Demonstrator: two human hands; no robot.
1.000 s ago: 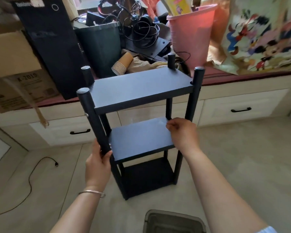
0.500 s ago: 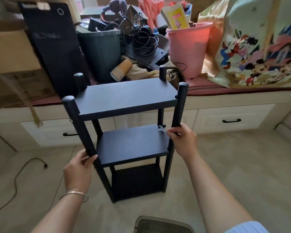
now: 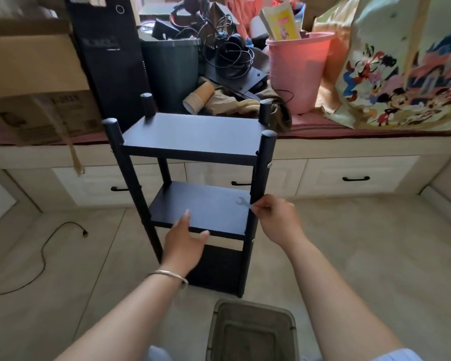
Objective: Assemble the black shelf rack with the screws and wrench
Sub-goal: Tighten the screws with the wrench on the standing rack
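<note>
Rack: the black shelf rack [image 3: 193, 135] is standing upright on the floor with all three shelves on, right in front of both hands.
Right hand: the right hand [image 3: 276, 220] is pinching a little silver wrench [image 3: 242, 202] by its handle, fingers curled tight on it.
Wrench: its open end pokes out left of the fingertips, over the right end of the middle shelf [image 3: 203, 208], just beside the front right post [image 3: 263, 173].
Left hand: the left hand [image 3: 185, 243] is loose with fingers spread, holding nothing, at the front edge of that same shelf; can't really tell if it's touching.
Screw: a small silver screw head [image 3: 269, 164] sits on the front right post, well above the wrench grip.
Bin: a grey plastic bin [image 3: 250, 332] sits on the floor below both wrists.
</note>
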